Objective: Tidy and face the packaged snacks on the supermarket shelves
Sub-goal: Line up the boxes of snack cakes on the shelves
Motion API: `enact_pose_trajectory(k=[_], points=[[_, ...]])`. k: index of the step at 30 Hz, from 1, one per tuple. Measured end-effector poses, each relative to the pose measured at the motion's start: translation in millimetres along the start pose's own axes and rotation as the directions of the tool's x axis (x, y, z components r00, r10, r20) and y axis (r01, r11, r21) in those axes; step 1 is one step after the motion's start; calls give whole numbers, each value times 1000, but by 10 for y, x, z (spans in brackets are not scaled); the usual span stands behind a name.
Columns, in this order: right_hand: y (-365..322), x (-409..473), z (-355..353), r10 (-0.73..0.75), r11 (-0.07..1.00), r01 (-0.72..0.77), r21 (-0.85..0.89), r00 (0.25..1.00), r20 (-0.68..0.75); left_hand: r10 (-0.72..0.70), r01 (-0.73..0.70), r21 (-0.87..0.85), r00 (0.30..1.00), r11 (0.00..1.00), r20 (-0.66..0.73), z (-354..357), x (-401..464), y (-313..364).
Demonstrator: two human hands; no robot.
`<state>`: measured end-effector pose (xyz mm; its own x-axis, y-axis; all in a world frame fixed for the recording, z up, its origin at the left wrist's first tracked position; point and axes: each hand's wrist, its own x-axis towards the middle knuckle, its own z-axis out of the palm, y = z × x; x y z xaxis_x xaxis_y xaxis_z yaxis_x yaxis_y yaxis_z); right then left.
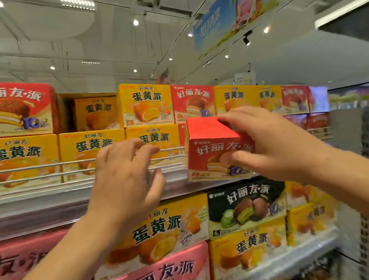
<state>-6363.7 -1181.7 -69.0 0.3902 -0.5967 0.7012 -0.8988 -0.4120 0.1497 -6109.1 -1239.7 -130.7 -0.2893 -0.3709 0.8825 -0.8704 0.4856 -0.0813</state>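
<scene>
My right hand [282,144] grips the red pie box [218,149], fingers over its top edge and thumb on its printed front, holding it tilted just off the top shelf's lip [44,199], in front of the wire rail [39,167]. My left hand [125,182] hangs beside it, fingers loosely curled, holding nothing, near the rail. Beyond my fingertips stand yellow boxes [94,151]; one sits set back, leaving a pocket [67,114].

A blue palm-tree banner [234,6] hangs beneath ceiling spotlights [136,22]
</scene>
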Motion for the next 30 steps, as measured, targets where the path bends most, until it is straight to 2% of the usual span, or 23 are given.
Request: enact_pose_trajectory(k=[5,9,13,18,24,30], points=[[704,-447,-135,47,999,-47,-24,999,-9,117,-117,-14,993,993,-15,270,633,608],[1278,-634,-185,51,999,-51,2,999,-3,154,-153,70,988,986,-9,541,1387,1021],[1837,-671,-211,-3,1000,3,25,1000,-3,65,-76,235,997,969,52,838,2073,1218],[2282,-638,-180,-37,998,38,57,999,-11,-123,13,403,961,915,247,1104,2309,1281],[2489,-589,-115,-79,991,83,107,996,-39,-62,36,308,995,951,74,1023,2263,1367],[2623,-494,-183,-160,966,182,181,978,-131,-32,15,210,996,978,80,821,2163,1491]])
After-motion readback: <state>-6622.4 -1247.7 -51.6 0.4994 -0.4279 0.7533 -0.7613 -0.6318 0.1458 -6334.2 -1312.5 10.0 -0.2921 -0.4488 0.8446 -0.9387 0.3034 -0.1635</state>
